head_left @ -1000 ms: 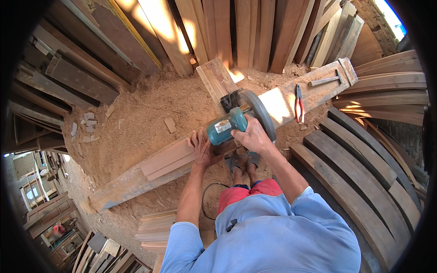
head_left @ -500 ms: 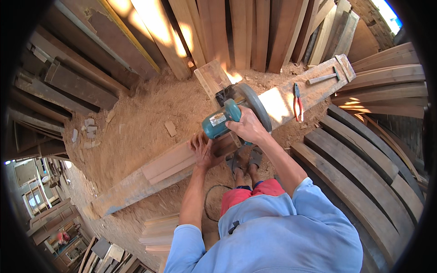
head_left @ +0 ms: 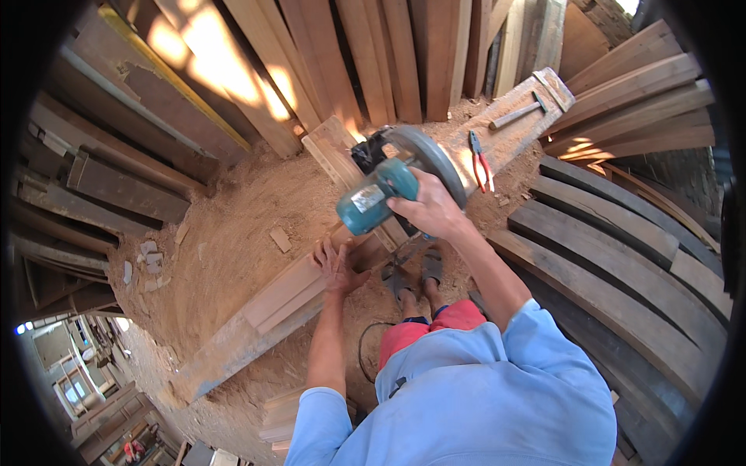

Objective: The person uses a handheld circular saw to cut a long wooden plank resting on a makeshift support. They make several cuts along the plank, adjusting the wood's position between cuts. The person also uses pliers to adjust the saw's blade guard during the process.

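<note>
My right hand (head_left: 431,205) is wrapped round the handle of a teal circular saw (head_left: 367,205). The saw, with its grey round blade guard, sits over a long narrow workbench plank (head_left: 221,359). My left hand (head_left: 339,269) rests with fingers spread on a reddish wooden board (head_left: 284,293) lying along the bench, just left of the saw. Crossing under the saw is a shorter pale piece of wood (head_left: 331,155). The blade's lower part is hidden. Beyond the saw, red-handled pliers (head_left: 482,169) and a hammer (head_left: 516,113) lie on the bench's far right end.
Upright planks (head_left: 365,62) line the back. Curved dark timbers (head_left: 590,268) are stacked at my right, more boards (head_left: 128,186) at the left. Sawdust (head_left: 233,233) covers the floor, with a small offcut (head_left: 280,239) on it. A black cord (head_left: 362,349) curls near my feet.
The saw in my right hand is tilted a little differently, with more of its base showing. My left hand stays on the board. The whole view has shifted slightly.
</note>
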Demonstrator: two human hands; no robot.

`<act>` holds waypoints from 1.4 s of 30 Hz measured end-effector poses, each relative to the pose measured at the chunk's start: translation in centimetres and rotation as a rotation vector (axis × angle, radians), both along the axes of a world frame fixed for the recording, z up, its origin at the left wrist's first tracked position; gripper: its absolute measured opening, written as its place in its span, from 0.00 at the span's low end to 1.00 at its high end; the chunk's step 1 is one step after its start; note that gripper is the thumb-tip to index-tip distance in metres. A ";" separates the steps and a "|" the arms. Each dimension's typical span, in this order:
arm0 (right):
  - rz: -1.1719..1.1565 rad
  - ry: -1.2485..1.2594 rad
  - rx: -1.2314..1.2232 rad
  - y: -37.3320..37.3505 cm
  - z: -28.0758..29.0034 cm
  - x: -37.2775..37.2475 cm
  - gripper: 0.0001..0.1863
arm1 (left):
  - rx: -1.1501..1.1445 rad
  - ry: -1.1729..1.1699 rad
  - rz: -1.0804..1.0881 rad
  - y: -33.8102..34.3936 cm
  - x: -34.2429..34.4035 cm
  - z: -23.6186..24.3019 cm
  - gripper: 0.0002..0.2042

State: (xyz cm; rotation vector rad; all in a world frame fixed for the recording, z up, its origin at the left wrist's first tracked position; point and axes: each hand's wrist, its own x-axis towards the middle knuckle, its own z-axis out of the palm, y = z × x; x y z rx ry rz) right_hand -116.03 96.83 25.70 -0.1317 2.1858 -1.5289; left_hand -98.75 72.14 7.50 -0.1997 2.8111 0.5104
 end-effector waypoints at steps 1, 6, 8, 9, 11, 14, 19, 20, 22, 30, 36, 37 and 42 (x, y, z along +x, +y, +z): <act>-0.020 0.004 -0.003 1.8 0.8 1.3 0.31 | -0.037 -0.050 -0.006 0.1 -0.1 0.1 0.52; -0.247 -0.131 -0.036 9.5 2.2 8.6 0.28 | -0.033 -0.118 -0.004 0.3 -0.5 0.8 0.52; -0.334 -0.182 -0.010 11.9 1.5 11.1 0.25 | -0.030 -0.111 -0.003 0.4 -0.4 0.9 0.53; -0.371 -0.209 0.010 12.9 0.9 12.3 0.24 | -0.028 -0.102 -0.006 0.4 -0.4 0.8 0.52; -0.420 -0.236 0.044 14.8 -0.4 14.3 0.22 | -0.044 -0.081 -0.020 0.4 -0.3 0.5 0.52; -0.458 -0.258 0.091 16.8 -3.0 16.5 0.19 | -0.046 -0.003 -0.051 0.2 -0.1 0.1 0.51; -0.492 -0.281 0.028 19.0 -6.4 18.8 0.19 | -0.029 0.014 -0.062 0.0 -0.1 -0.5 0.52; -0.492 -0.268 0.011 19.2 -6.9 18.9 0.18 | -0.034 0.019 -0.062 0.0 -0.1 -0.5 0.52; -0.491 -0.311 0.003 19.8 -7.6 19.3 0.18 | -0.040 0.021 -0.069 0.0 0.0 -0.6 0.52; -0.453 -0.317 0.041 20.5 -10.4 18.6 0.21 | -0.074 -0.002 -0.092 -0.1 -0.1 -0.4 0.53; -0.371 -0.301 0.184 20.1 -11.7 16.4 0.23 | -0.045 0.014 -0.078 0.1 -0.1 0.0 0.53; -0.367 -0.328 0.200 20.0 -11.9 16.0 0.23 | -0.030 0.016 -0.073 0.1 -0.2 0.1 0.53; -0.377 -0.449 0.266 18.5 -13.8 14.0 0.23 | 0.008 0.002 -0.087 0.1 -0.6 0.6 0.52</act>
